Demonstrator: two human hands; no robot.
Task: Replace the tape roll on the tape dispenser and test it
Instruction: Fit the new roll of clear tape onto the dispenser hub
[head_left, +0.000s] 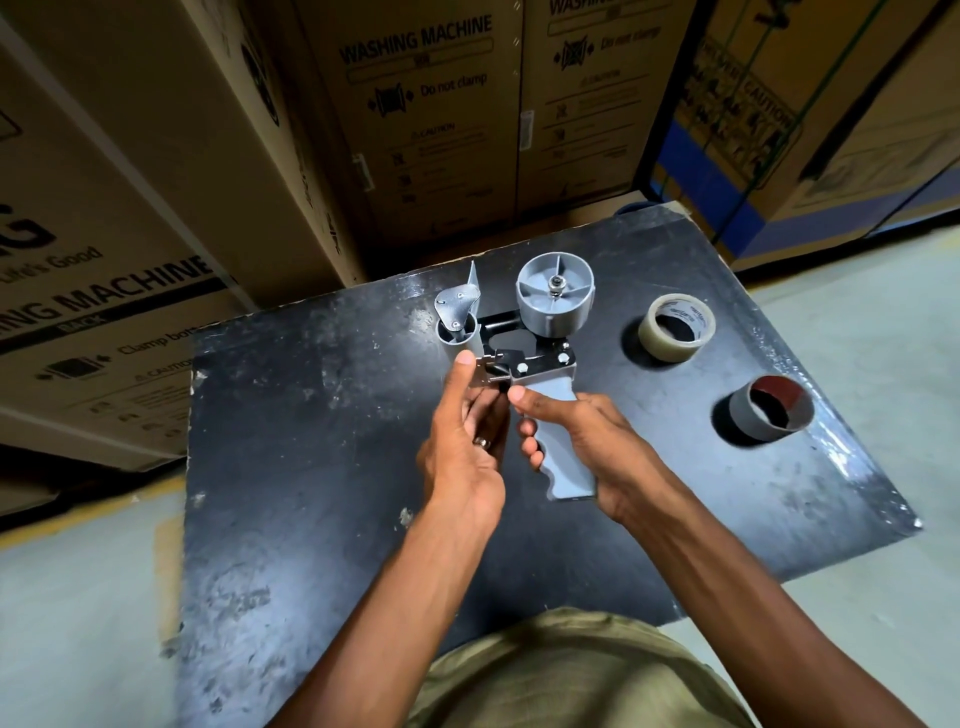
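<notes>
Stacked washing-machine cartons (426, 104) back a scuffed black tabletop (322, 467). Above it the right hand (576, 441) wraps the grey handle of the tape dispenser (524, 332), its spool bare, while the left hand (462, 436) pinches the metal bracket beside that handle. Beyond the right hand lie a clear tape roll (675, 327) and, nearer, an empty core (769, 410).

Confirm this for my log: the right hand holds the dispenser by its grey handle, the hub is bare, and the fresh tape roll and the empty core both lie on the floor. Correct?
Not quite. The head view shows the fresh tape roll and the empty core lying on the black tabletop, not the floor. The rest stands: the right hand holds the dispenser by its grey handle, and the hub is bare.
</notes>
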